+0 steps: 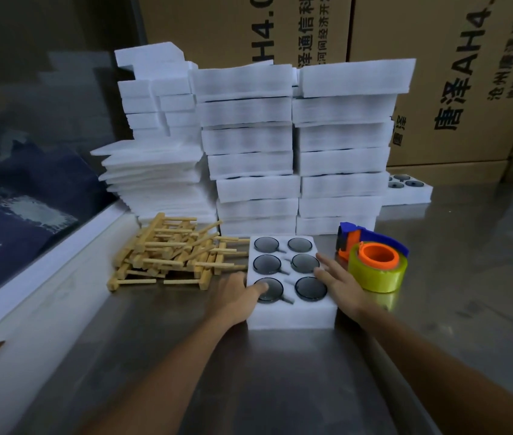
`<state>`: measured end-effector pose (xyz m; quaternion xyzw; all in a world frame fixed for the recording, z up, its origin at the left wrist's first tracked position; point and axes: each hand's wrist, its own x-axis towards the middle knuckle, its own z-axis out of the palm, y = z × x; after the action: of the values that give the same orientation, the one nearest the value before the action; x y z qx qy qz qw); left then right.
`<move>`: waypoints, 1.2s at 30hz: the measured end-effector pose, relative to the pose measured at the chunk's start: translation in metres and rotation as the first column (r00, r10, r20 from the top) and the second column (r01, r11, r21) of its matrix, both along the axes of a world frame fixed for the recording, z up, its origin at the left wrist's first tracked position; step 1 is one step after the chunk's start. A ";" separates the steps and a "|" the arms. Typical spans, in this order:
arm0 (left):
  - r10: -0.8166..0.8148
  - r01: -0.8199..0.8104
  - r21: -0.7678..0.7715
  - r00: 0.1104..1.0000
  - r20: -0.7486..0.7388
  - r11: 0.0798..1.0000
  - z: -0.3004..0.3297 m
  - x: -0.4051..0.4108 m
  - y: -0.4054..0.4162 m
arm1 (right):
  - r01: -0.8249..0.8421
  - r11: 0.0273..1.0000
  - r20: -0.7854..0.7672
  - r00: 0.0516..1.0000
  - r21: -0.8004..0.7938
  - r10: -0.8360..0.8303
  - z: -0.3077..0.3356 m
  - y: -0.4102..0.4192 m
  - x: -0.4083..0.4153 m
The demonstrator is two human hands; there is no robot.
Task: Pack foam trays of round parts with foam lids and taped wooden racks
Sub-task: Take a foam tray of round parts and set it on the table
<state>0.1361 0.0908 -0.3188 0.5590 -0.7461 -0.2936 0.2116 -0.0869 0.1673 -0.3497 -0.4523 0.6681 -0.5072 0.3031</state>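
Foam tray [291, 313] with six round parts [310, 288] sits on the metal table [280, 387], squarely between both hands, uncovered. Left hand [239, 296] grips its left edge, thumb lying over the near-left part; right hand [341, 279] rests with spread fingers on the right rim. Likely steadying or squaring it before a lid goes on. Wooden racks [170, 254] piled just left of the left hand, tape dispenser [374, 262] just right of the right hand, both within reach. Foam stacks [296, 146] beyond the fingertips. Cardboard boxes [453, 73] behind read "AH4." and "唐泽"; smaller print blurred.
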 end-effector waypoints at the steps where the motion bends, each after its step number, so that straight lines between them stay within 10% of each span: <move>1: -0.007 0.007 0.020 1.000 -0.015 1.000 0.001 0.000 -0.001 | -0.002 1.000 0.002 1.000 -0.005 0.002 0.000 -0.001 0.000; 25: -0.218 0.219 0.123 0.976 -0.021 0.968 0.022 0.004 -0.020 | 0.068 0.998 0.154 0.986 0.008 -0.069 0.025 -0.013 0.002; 30: -0.104 0.079 -0.248 0.991 -0.089 0.966 0.105 0.014 -0.070 | 0.224 0.974 0.209 0.952 0.028 -0.224 0.024 -0.034 0.003; 36: 0.234 -0.327 -0.599 0.945 -0.231 0.731 0.195 0.043 -0.140 | 0.305 0.952 0.257 0.922 -0.023 -0.289 0.015 -0.044 0.003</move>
<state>0.1795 -0.0491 -0.1239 0.5400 -0.6910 -0.0304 0.4796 -0.0834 0.1233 -0.3343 -0.2873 0.6690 -0.6208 0.2905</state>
